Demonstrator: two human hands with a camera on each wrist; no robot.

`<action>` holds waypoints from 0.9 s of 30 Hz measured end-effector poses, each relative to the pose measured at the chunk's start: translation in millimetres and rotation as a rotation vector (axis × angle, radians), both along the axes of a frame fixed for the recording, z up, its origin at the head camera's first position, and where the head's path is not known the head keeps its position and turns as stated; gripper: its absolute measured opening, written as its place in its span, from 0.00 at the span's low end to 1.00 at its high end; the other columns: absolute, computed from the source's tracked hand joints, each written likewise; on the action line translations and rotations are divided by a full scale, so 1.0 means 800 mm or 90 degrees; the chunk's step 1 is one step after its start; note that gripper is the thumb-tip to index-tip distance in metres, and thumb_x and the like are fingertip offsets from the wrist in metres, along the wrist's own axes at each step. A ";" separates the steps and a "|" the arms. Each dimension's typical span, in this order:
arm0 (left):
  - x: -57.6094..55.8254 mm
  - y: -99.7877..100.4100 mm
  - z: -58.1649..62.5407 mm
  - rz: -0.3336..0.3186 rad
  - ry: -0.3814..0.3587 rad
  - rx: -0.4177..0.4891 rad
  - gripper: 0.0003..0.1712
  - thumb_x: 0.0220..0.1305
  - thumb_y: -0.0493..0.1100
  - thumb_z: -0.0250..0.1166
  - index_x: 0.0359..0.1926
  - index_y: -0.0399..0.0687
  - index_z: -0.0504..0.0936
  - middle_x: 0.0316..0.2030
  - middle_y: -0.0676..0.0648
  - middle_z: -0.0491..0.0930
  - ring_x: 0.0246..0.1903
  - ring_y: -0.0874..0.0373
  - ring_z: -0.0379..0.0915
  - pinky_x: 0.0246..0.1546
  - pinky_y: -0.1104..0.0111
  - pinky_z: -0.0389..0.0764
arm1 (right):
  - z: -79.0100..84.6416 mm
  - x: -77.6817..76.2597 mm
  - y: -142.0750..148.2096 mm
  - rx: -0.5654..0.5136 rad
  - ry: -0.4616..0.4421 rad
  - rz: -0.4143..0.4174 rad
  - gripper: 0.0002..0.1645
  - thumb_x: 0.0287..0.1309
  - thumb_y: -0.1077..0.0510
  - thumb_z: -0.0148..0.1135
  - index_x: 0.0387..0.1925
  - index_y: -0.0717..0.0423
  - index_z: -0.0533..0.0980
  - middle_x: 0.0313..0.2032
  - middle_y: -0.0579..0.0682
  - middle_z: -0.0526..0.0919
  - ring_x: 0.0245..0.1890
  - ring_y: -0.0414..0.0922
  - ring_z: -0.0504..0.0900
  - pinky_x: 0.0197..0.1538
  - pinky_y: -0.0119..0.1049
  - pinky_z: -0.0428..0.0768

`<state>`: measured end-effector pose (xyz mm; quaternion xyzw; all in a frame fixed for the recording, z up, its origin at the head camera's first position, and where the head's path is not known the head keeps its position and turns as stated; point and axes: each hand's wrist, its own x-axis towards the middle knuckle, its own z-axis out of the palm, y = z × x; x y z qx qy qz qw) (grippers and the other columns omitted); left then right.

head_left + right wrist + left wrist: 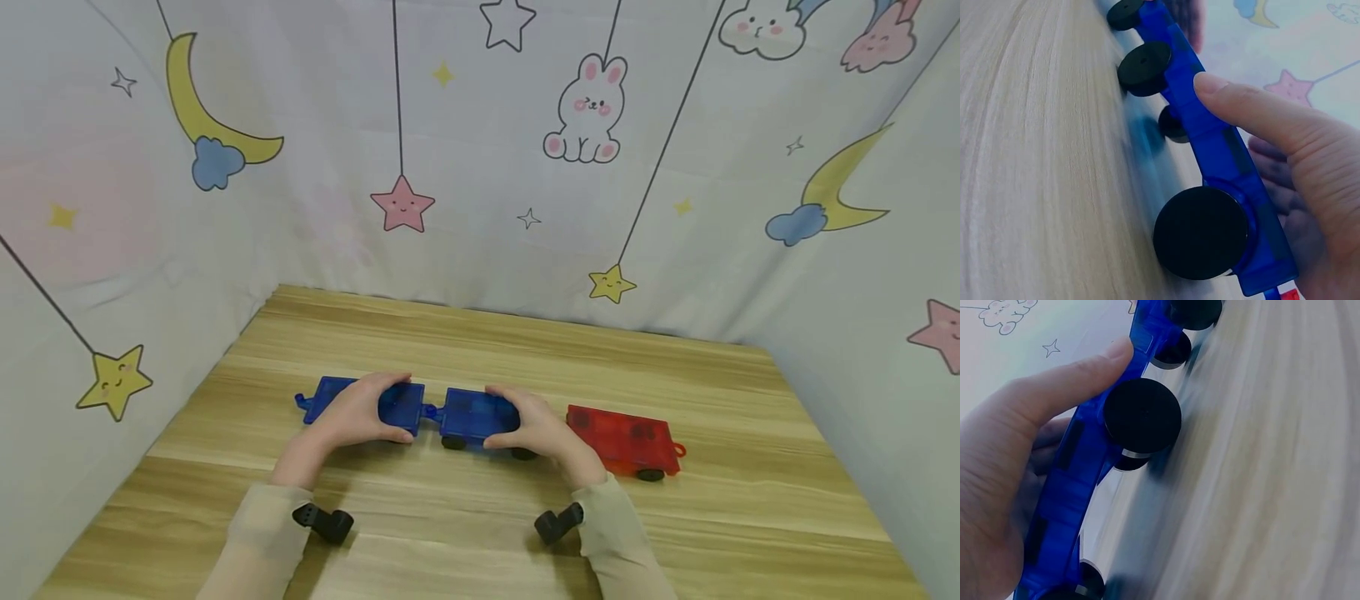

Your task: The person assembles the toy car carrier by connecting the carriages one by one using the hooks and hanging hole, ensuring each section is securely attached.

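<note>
Two translucent blue toy wagons with black wheels stand end to end on the wooden table. My left hand (352,417) grips the left blue wagon (405,408) across its width, thumb on the near side. Likewise, my right hand (534,423) holds the right blue wagon (471,415), its thumb along the side (1216,150). Between the wagons a small blue coupling (431,412) bridges the gap. Just right of my right hand is a translucent red wagon (626,437); its left end is partly hidden, so I cannot tell whether it is linked.
The wooden tabletop (450,525) extends around the wagons. Behind and at both sides hangs a white cloth (487,167) printed with stars, moons and a rabbit. A blue hook (302,402) sticks out at the row's left end, a red ring (679,450) at its right.
</note>
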<state>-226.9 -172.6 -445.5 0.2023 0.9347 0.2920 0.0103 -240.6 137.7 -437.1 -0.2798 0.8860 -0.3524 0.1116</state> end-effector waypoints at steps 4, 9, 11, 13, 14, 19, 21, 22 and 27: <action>0.000 0.001 0.001 -0.004 0.000 -0.007 0.56 0.44 0.59 0.79 0.70 0.40 0.67 0.66 0.39 0.70 0.66 0.39 0.64 0.65 0.44 0.66 | 0.000 0.000 0.000 0.009 0.000 -0.001 0.52 0.48 0.48 0.76 0.72 0.58 0.62 0.70 0.57 0.67 0.69 0.58 0.66 0.67 0.59 0.67; 0.000 0.002 0.001 -0.007 -0.005 -0.022 0.56 0.43 0.59 0.79 0.70 0.40 0.66 0.66 0.38 0.70 0.66 0.38 0.64 0.65 0.44 0.66 | 0.000 0.001 0.001 0.011 0.006 -0.007 0.54 0.48 0.47 0.76 0.73 0.56 0.60 0.70 0.56 0.66 0.69 0.58 0.65 0.67 0.61 0.66; 0.000 0.003 0.002 -0.007 -0.008 -0.025 0.57 0.43 0.59 0.79 0.70 0.40 0.66 0.66 0.38 0.69 0.66 0.38 0.64 0.65 0.44 0.66 | 0.000 0.002 0.001 0.010 0.012 -0.007 0.54 0.48 0.47 0.76 0.73 0.56 0.60 0.70 0.56 0.66 0.69 0.58 0.65 0.67 0.60 0.67; 0.000 0.004 0.003 -0.009 -0.009 -0.028 0.57 0.42 0.59 0.80 0.70 0.39 0.66 0.66 0.37 0.69 0.66 0.38 0.64 0.65 0.44 0.67 | 0.002 0.003 0.001 0.006 0.014 -0.004 0.54 0.48 0.48 0.76 0.72 0.56 0.60 0.70 0.56 0.66 0.69 0.58 0.65 0.67 0.60 0.67; 0.000 0.004 0.004 -0.010 -0.009 -0.029 0.57 0.42 0.59 0.80 0.70 0.39 0.66 0.66 0.37 0.70 0.66 0.38 0.64 0.65 0.44 0.67 | 0.003 0.004 0.001 0.004 0.015 -0.002 0.53 0.49 0.48 0.76 0.72 0.56 0.60 0.70 0.56 0.66 0.69 0.58 0.65 0.67 0.60 0.67; 0.001 0.007 0.007 -0.017 -0.002 -0.031 0.59 0.40 0.59 0.81 0.70 0.40 0.66 0.67 0.37 0.69 0.66 0.38 0.64 0.65 0.43 0.66 | 0.008 0.008 0.006 -0.007 0.017 0.004 0.49 0.54 0.47 0.72 0.73 0.55 0.61 0.71 0.53 0.66 0.71 0.57 0.63 0.68 0.60 0.65; 0.002 0.008 0.007 -0.012 0.008 -0.027 0.58 0.42 0.60 0.79 0.71 0.42 0.66 0.67 0.38 0.69 0.67 0.38 0.63 0.66 0.42 0.64 | 0.010 0.009 0.010 -0.004 0.027 -0.004 0.47 0.56 0.47 0.71 0.72 0.54 0.61 0.71 0.52 0.66 0.71 0.56 0.63 0.69 0.60 0.64; 0.002 0.009 0.008 -0.006 0.016 -0.026 0.56 0.44 0.61 0.78 0.71 0.44 0.66 0.67 0.38 0.69 0.67 0.37 0.63 0.66 0.41 0.64 | 0.011 0.010 0.012 -0.002 0.035 -0.010 0.46 0.56 0.46 0.70 0.72 0.53 0.62 0.70 0.52 0.67 0.71 0.56 0.63 0.69 0.60 0.64; 0.005 0.015 0.012 0.020 0.079 -0.018 0.47 0.54 0.64 0.70 0.69 0.47 0.69 0.66 0.40 0.71 0.66 0.37 0.64 0.65 0.39 0.63 | 0.015 0.011 0.024 0.002 0.104 -0.042 0.41 0.59 0.48 0.68 0.70 0.56 0.65 0.68 0.54 0.70 0.69 0.56 0.66 0.68 0.59 0.67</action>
